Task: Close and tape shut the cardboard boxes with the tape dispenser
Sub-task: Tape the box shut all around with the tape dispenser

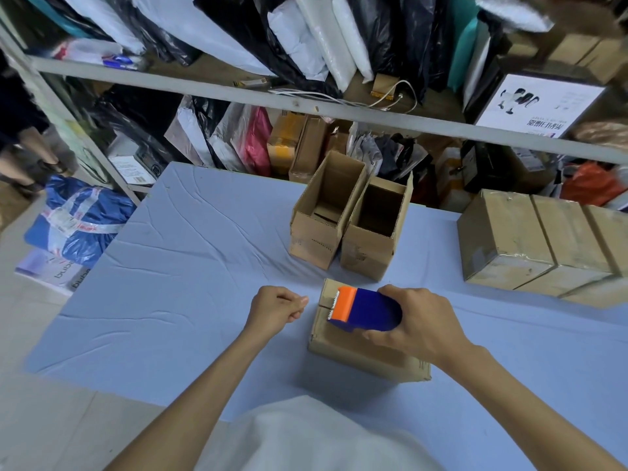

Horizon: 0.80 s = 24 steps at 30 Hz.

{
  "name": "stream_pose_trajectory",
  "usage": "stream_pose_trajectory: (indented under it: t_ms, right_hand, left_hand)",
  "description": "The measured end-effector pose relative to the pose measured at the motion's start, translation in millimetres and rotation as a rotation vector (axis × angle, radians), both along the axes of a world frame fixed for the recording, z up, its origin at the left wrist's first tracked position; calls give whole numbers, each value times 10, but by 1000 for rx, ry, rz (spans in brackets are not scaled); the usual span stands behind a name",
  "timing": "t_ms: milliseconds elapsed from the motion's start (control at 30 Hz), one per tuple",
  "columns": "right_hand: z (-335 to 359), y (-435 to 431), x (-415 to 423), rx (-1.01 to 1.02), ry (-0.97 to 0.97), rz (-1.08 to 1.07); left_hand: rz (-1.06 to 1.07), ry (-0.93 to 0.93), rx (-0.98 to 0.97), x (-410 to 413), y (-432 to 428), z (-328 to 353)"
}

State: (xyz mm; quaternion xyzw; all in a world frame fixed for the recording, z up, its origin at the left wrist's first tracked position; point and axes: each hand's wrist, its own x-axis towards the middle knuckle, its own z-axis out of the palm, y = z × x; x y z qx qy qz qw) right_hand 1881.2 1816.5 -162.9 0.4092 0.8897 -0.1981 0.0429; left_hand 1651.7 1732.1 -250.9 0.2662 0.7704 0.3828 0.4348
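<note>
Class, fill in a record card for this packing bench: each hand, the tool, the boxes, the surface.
left hand: fingers curled, nothing visible in it, left of the closed box
right hand: grips tape dispenser over the closed box
open boxes: two, side by side, farther back
taped boxes: row at the right
surface: blue cloth

We face a creased pale-blue tablecloth (pixel 176 266) and a grey shelf (pixel 210 91) — black and white mailer bags (pixel 316 42) lean along it. A blue taped bundle (pixel 81 226) lies on the floor.

Matt brown cardboard box (pixel 356 351), glossy plastic tape dispenser (pixel 365 311), creased blue tablecloth (pixel 187 266).
</note>
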Motion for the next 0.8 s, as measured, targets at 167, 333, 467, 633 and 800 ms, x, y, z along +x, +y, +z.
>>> stream_pose_trajectory:
  t_ms: [167, 333, 467, 633, 800]
  right_hand:
    - [-25, 11, -1, 12, 7, -5]
    - [-50, 3, -15, 18, 2, -1]
    - [-52, 15, -36, 17, -8, 1]
    - [-44, 13, -50, 27, -12, 4]
    - [-49, 18, -72, 52, -18, 11]
  left_hand:
    - [-12, -1, -56, 71, 43, -18]
    - [-94, 54, -46, 181, 54, -38]
    - [-189, 149, -57, 160, 99, 5]
    - [-251, 275, -83, 214, 132, 53]
    - [-258, 347, -68, 244, 85, 51]
